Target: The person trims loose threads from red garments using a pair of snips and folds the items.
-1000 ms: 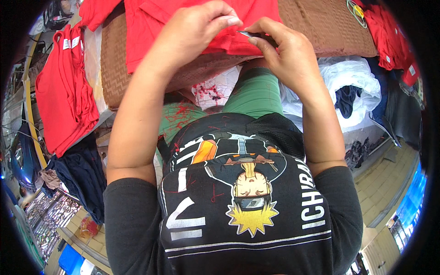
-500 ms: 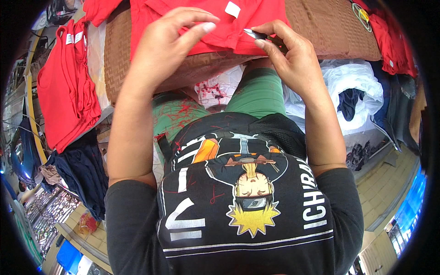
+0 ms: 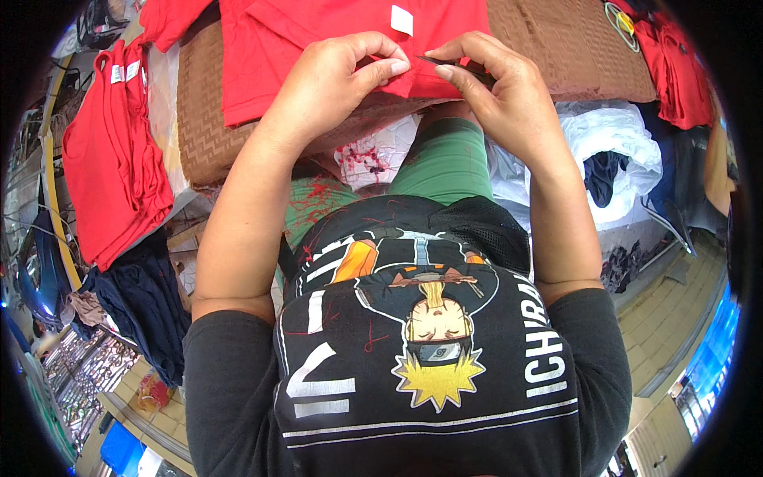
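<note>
A red garment [image 3: 258, 83] lies over a brown covered surface, its near edge by my lap and a white label [image 3: 402, 21] on it. My left hand [image 3: 334, 83] pinches the garment's edge between thumb and fingertips. Close by on the right, my right hand [image 3: 509, 87] is closed around small dark thread snips [image 3: 439, 61]. Their tips point left toward the pinched edge, just short of my left fingertips. Most of the snips' body is hidden in my right palm.
Red garments [image 3: 111, 167] hang at the left, with dark blue cloth [image 3: 147, 294] beneath. The brown padded cover [image 3: 548, 56] extends to the right. A white plastic bag [image 3: 624, 151] holds dark cloth. More red cloth [image 3: 675, 75] lies far right, and red thread scraps [image 3: 322, 195] are on my lap.
My left hand has moved right and down onto the garment's edge and now pinches it. The snips have turned slightly in my right hand. The red cloth has shifted a little left.
</note>
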A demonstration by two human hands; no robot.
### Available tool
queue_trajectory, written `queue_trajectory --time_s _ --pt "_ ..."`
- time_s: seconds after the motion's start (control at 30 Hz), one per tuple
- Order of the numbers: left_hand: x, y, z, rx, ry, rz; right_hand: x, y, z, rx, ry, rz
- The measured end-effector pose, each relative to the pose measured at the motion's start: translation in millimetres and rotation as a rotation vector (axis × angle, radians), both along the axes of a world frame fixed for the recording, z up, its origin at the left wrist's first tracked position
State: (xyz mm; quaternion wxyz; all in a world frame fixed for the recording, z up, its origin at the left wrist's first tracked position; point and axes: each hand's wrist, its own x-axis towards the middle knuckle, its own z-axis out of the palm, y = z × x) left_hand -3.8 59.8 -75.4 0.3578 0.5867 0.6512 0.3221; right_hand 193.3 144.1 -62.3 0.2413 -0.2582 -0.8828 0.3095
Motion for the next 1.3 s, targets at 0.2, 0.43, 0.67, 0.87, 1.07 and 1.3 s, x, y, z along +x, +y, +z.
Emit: queue_trajectory --time_s 0.2,0.43,0.67,0.87,1.07,1.3 --pt "0 0 2 0.053 -0.112 -0.084 4 2 1 -0.008 0.008 0.04" --pt "3 0 8 0.068 -0.015 -0.106 8 2 2 -0.034 -0.075 0.071" --pt "-6 0 16 0.368 0.134 -0.299 5 0 7 0.101 -0.106 0.108" --pt "-37 -26 48 0.258 -0.003 -0.24 20 6 2 0.031 -0.002 0.07" --pt "-18 -19 -19 0.435 0.548 -0.119 13 1 -46 0.27 -0.057 0.002" --pt "-30 -2 -22 0.5 0.438 -0.058 32 14 -31 0.01 0.134 -0.045"
